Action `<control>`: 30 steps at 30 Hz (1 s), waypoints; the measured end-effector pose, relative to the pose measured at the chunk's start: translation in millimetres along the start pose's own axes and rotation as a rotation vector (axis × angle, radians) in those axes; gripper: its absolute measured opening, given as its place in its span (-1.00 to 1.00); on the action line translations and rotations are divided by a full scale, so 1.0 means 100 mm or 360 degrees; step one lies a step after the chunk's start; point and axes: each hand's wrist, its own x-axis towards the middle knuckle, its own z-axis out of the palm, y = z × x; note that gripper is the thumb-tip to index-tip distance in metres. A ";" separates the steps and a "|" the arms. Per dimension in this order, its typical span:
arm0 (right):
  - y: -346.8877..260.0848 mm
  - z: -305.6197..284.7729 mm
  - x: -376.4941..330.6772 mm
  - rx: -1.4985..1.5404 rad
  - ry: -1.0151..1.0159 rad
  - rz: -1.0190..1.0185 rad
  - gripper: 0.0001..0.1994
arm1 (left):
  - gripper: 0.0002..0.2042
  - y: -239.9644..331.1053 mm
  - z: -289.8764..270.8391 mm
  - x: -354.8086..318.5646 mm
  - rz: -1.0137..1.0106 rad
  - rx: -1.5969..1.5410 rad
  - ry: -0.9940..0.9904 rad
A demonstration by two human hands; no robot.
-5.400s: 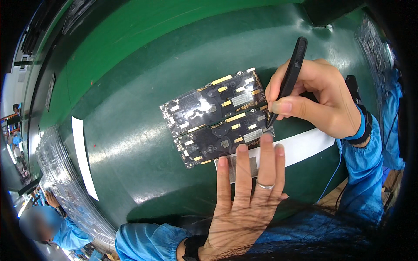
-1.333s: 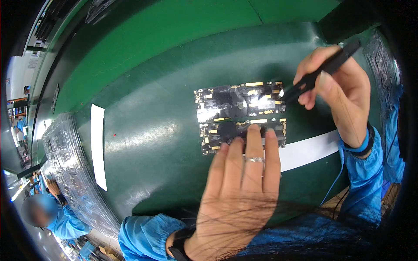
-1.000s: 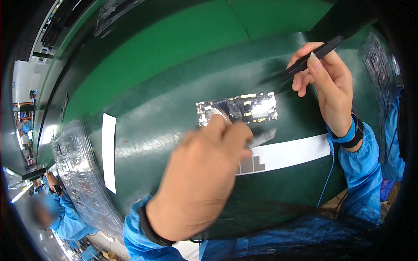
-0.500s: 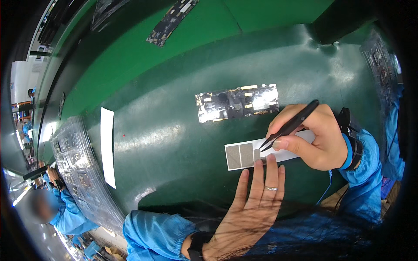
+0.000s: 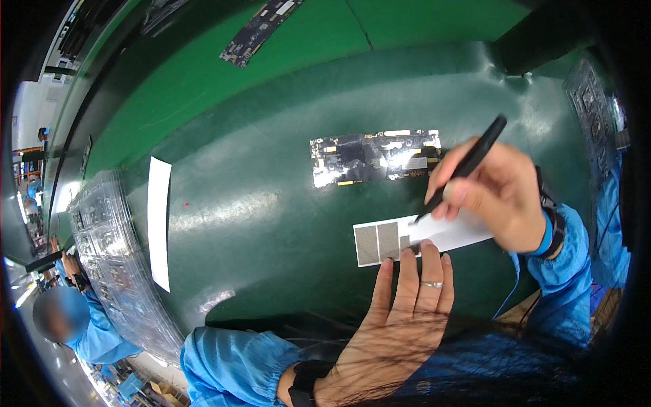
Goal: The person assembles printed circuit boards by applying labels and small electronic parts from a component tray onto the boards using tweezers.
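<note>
Black tweezers (image 5: 469, 163) are gripped in my right hand (image 5: 498, 193), held like a pen. Their tips point down over a white backing strip (image 5: 451, 234) with grey rectangular pads (image 5: 378, 242) at its left end. A small greyish bit shows at the tips; whether they pinch it I cannot tell. My left hand (image 5: 400, 319) lies palm down with fingers stretched out, its fingertips on the strip's near edge. Just beyond the strip is a dark circuit board (image 5: 373, 158) with shiny and gold parts, its right end partly behind my right hand.
A blank white strip (image 5: 159, 224) lies to the left, beside stacked clear plastic trays (image 5: 112, 251). Another circuit board (image 5: 261, 32) lies at the far side of the green table (image 5: 271, 115). More trays (image 5: 588, 112) stand at right. A co-worker (image 5: 102, 332) in blue sits at far left.
My right hand has risen slightly and turned the tweezers more upright, their tips shifting away from my left fingertips. My left hand stays on the strip. The whole view has shifted slightly.
</note>
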 end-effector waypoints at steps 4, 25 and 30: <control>-0.02 -0.18 0.47 -0.0083 0.0007 -0.0202 -0.83 | -0.51 -0.29 0.17 0.15 0.0219 -0.0512 0.0494; 0.02 -0.22 0.60 -0.0120 0.0016 -0.0191 -0.84 | -0.20 -0.47 0.48 0.62 -0.0188 0.0025 0.0999; -0.03 -0.23 0.56 -0.0189 0.0003 -0.0213 -0.84 | -0.19 -0.51 0.39 0.59 -0.0164 0.0120 0.0855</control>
